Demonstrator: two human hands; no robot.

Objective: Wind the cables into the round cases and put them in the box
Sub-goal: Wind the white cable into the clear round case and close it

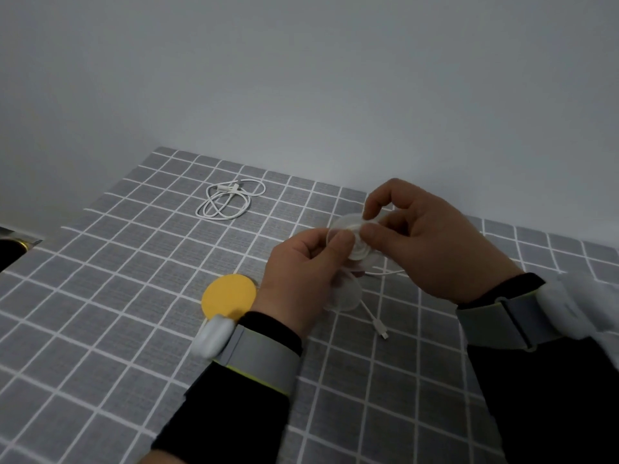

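Wristbands [258,356]: grey straps on both wrists, white pod [212,336] on the left one.
Left hand [301,272]: pinches the rim of the case [348,236], thumb on its face; likely the fixed holder.
Right hand [432,242]: thumb and forefinger pinch at the case centre, probably turning or feeding.
Case position: held above the table [100,296] between both hands, face tilted up so the hub shows.
Cable [375,316]: tail drops from the case to the table, plug end loose; the slack feeds freely, so winding isn't finished.
Clear disc [348,296]: under the left hand, maybe the case's other half; can't tell.
Yellow case [229,298]: flat on the table beside the left wrist, probably parked for the next cable.
Spare cable [227,200]: loose coil on the far side, well apart.
Box: dark object [13,249] at the left edge, can't tell.
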